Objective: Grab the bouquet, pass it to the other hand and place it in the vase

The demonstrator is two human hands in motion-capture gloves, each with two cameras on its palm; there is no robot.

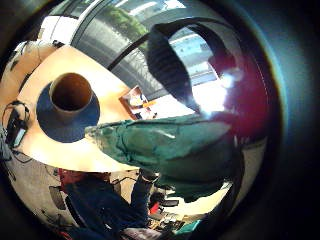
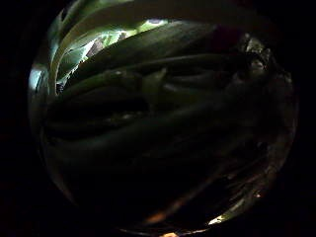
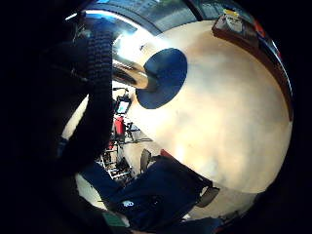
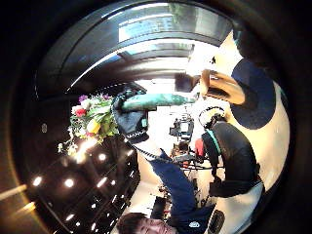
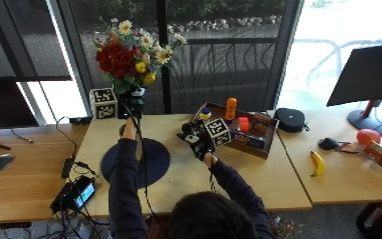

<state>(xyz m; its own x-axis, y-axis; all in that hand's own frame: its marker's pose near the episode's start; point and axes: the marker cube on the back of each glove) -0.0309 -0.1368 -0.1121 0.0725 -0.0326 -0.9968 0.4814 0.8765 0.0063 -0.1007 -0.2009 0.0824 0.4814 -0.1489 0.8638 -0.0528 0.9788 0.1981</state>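
Gripping bouquet stems: left hand fingers wrapped round; right hand fingers unclear.

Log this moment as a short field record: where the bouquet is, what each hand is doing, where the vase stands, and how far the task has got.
bouquet: raised above the table, flowers up, gripped at the stems
left hand: grips the bouquet's stems
right hand: over the table beside the wooden tray, holds nothing; whether its fingers are curled cannot be told
vase: upright on the dark round mat, mouth open, nothing in it
task stage: bouquet in the left hand, not yet in the vase
also on the tables: banana, orange ball
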